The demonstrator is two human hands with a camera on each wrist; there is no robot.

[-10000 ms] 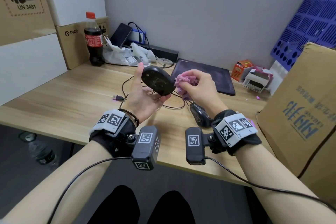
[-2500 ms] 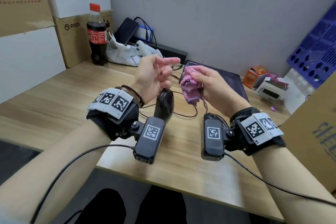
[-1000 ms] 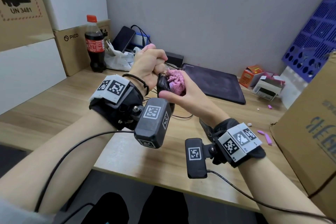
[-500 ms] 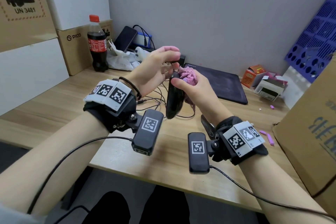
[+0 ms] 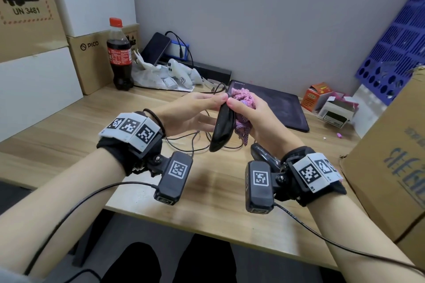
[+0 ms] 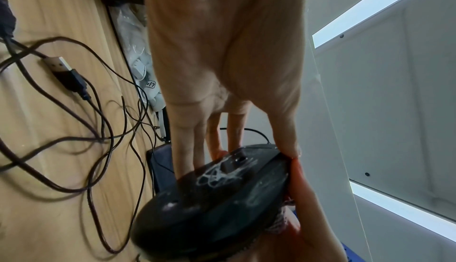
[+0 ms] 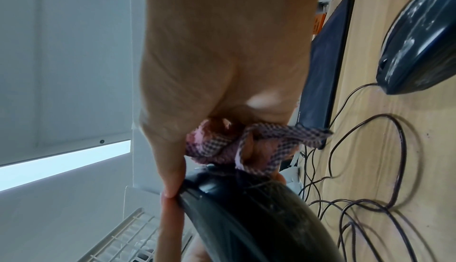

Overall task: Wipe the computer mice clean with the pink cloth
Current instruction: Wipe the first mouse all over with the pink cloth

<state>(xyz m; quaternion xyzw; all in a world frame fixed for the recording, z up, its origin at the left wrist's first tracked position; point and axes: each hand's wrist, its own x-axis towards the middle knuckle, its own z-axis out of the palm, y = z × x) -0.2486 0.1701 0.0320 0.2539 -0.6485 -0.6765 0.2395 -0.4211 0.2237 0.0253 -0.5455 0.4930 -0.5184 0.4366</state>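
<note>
A black wired mouse [image 5: 222,130] is held on edge above the desk, its underside [image 6: 214,198] facing left. My left hand [image 5: 213,110] pinches its front end between thumb and fingers [image 6: 186,149]. From the right, my right hand [image 5: 251,119] presses the bunched pink cloth [image 5: 242,108] against the mouse's top shell [image 7: 259,217], its thumb on the upper edge. The cloth [image 7: 222,145] is gripped in the curled fingers. A second black mouse [image 5: 264,156] lies on the desk under my right wrist, partly hidden; it also shows as the second mouse [image 7: 419,41].
Tangled mouse cables [image 6: 74,110] with a USB plug [image 6: 66,75] lie on the wooden desk [image 5: 69,126]. A dark mouse pad [image 5: 282,108] is behind my hands. A cola bottle [image 5: 119,53], white controllers, small boxes [image 5: 333,112] and a large cardboard box [image 5: 395,156] surround the area.
A second ago the left hand was fisted round the mouse, held higher. The mouse now hangs on edge, pinched at its front end, with the cloth pressed on its top shell.
</note>
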